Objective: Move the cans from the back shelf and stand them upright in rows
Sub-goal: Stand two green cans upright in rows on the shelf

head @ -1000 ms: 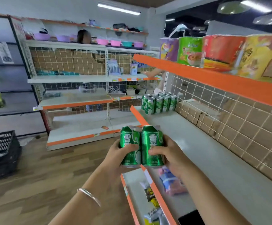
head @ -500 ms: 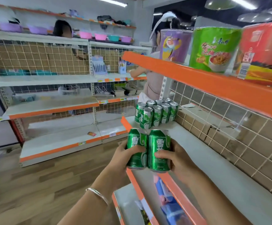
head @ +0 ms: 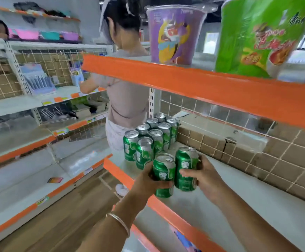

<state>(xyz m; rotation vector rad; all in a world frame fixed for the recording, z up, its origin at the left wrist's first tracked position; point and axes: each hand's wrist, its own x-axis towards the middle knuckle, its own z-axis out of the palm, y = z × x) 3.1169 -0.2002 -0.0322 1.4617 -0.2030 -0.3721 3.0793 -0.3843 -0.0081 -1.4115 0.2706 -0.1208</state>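
L hand (head: 149, 180) grips left can (head: 163, 169), R hand (head: 207, 176) right can (head: 185, 160); arms fwd.

Orange-edged shelves (head: 202, 84), wooden floor (head: 60, 215)

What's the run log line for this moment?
left hand: grips left can | right hand: grips right can | both cans upright, at shelf front edge | standing cans: rows just beyond

Labels on the cans (head: 163, 170) and cups (head: 173, 35) are unreadably blurred
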